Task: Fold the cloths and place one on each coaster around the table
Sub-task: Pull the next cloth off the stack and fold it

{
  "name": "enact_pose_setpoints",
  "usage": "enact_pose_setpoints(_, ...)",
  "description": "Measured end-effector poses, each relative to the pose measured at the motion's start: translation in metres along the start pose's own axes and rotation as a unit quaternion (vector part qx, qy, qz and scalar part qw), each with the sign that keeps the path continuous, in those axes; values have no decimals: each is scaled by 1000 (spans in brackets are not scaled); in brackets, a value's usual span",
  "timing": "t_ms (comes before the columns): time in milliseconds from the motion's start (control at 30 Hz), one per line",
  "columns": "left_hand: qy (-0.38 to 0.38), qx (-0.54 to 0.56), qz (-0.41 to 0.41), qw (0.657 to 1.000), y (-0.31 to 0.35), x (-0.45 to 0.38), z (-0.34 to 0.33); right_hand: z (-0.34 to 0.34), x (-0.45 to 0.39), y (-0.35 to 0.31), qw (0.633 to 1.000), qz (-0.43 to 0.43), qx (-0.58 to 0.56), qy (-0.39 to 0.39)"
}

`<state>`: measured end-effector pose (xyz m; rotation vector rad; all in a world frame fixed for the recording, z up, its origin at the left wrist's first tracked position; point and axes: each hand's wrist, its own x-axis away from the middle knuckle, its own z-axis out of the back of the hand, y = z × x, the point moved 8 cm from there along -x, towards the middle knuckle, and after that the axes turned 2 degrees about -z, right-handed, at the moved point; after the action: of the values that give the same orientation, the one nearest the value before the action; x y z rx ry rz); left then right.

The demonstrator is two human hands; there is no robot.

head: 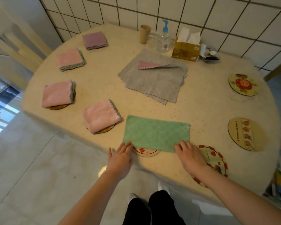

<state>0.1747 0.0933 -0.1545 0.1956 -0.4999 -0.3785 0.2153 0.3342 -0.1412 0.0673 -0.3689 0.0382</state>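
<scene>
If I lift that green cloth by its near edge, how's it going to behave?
Probably floppy: the green cloth lies flat, folded over, draped across a coaster. Likely light, being as thin as the grey cloths behind. It may unfold when lifted, since only the left hand and right hand fingers rest at its near corners.

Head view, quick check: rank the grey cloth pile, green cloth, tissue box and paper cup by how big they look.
1. Grey cloth pile, spread flat, largest.
2. Green cloth, folded in half; it is nearer the camera, so the gap to the pile is unsure.
3. Tissue box.
4. Paper cup, smallest; both sit at the far edge.
</scene>
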Motion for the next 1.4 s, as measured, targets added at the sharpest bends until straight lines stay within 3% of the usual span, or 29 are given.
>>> enact_pose_setpoints(233, 70, -40, 78, 994, 40, -9, 10, 1, -7, 1, 1000, 9, -2, -2)
enact_pose_setpoints(400, 65, -49, -60, 995, 120, -24, -17, 19, -6, 16, 994, 66, -42, 78)
enact_pose_setpoints(533, 107, 14, -65, 992, 154, -32, -18, 48, 21, 20, 971, 157, -114, 139)
enact_pose_setpoints(667, 104, 18, -114, 988, 172, -30, -23, 60, 53, 15, 941, 277, -168, 103)
enact_pose_setpoints(767, 95, -15, -175, 980, 170, -15, -33, 59, 47, 36, 919, 324, -187, 123)
enact_pose_setpoints(933, 97, 13, -221, 970, 159, 14, -31, 13, 6, 41, 908, 415, -28, 39)
enact_pose_setpoints(1067, 108, 50, -162, 980, 148, 23, -34, -10, -10, 28, 866, 496, 53, 21)
enact_pose_setpoints(1200, 104, 222, -23, 969, 122, 28, -35, -8, -18, 31, 841, 537, 46, 49)
enact_pose_setpoints(1300, 161, 379, 99, 906, 100, 29, -30, -1, -30, 27, 870, 487, -73, -19)
enact_pose_setpoints(1400, 200, 525, 233, 794, 78, 27, -36, 10, -55, 22, 901, 338, -256, -91)
